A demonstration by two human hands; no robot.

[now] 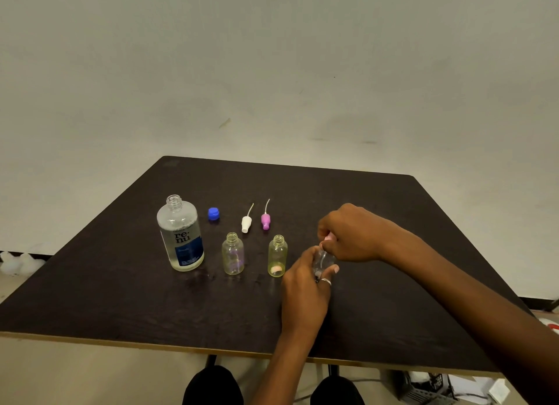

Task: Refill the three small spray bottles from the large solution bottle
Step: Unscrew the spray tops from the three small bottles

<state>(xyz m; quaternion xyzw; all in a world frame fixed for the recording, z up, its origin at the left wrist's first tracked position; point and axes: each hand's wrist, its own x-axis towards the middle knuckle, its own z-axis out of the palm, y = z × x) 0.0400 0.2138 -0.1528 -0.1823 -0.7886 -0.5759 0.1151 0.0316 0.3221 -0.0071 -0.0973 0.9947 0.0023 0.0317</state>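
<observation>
knees [211,386] in dark cloth showed under the table [121,314]; above them the left hand [305,286] was curled round the third spray bottle [323,261], right of the others; the right hand [354,232] pinched its pinkish top [328,238], apparently unscrewing it, the last uncapping before pouring; the first open bottle [233,253] and second open bottle [277,255] stood nearby, a white spray head [246,221] and pink spray head [265,220] lying behind them; the large solution bottle [181,233] stood uncapped at far left, its blue cap [213,214] beside it; next, the top and its tube needed lifting clear and laying down.
</observation>
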